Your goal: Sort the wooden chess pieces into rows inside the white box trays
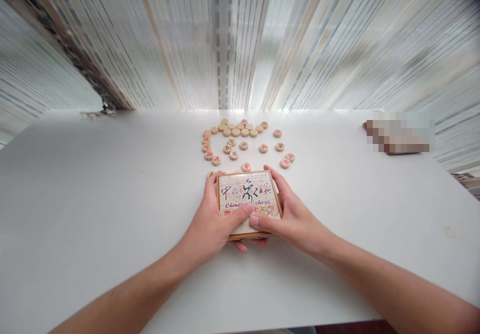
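Observation:
A flat square Chinese chess box (245,191) with printed characters on its lid sits in front of me on the white table (93,199). My left hand (212,224) grips its left side, thumb laid across the lid. My right hand (290,214) holds the right side, thumb also pressed on the lid, fingers wrapped round the far edge. Just beyond the box lie several round wooden chess pieces (240,141), some face up with red or black characters, some blank side up.
A blurred-out object (399,134) lies at the table's far right edge. Striped, streaked curtains or blinds (240,39) fill the background behind the table. The table's near edge runs along the bottom of the view.

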### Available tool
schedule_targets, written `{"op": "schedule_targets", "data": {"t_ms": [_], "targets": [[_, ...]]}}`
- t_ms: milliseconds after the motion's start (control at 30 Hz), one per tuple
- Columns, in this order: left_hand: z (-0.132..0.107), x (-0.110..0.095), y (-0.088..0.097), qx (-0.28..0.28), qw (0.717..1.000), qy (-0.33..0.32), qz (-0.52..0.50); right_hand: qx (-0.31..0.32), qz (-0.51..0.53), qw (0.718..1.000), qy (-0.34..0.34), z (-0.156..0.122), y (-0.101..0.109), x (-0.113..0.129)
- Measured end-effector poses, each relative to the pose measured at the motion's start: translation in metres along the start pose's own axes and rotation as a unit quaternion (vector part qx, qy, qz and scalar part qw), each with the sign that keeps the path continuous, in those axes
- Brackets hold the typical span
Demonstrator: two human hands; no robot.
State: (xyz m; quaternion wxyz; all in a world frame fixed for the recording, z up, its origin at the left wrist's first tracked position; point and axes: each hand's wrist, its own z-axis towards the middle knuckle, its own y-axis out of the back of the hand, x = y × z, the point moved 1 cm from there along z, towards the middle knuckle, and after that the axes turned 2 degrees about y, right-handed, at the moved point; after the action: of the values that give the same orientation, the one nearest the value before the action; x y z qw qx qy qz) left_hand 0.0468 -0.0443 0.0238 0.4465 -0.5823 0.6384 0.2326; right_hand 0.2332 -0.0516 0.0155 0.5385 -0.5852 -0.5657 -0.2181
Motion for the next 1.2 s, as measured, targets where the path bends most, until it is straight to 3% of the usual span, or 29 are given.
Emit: {"op": "schedule_targets", "data": {"t_ms": [433, 700, 967, 1200], "targets": [[0.0008, 0.0005, 0.0004, -0.016, 1.000, -0.001, 0.005, 0.002, -0.016, 0.999, -0.029, -0.0011, 0.0004, 0.0012], [-0.0030, -0.0008, -0.0030, -0.047, 0.999, -0.021, -0.004, -0.010, 0.001, 1.000, 0.000, 0.0002, -0.0007, 0.0020], [-0.0019, -0.0002, -0.0054, -0.033, 0.998, -0.056, -0.009, -0.018, 0.000, 1.000, 0.018, 0.0003, -0.0034, 0.0009], [0.0004, 0.0017, -0.0037, -0.023, 1.000, -0.008, 0.002, -0.015, -0.022, 1.000, 0.000, -0.0004, -0.0017, -0.0020]]}}
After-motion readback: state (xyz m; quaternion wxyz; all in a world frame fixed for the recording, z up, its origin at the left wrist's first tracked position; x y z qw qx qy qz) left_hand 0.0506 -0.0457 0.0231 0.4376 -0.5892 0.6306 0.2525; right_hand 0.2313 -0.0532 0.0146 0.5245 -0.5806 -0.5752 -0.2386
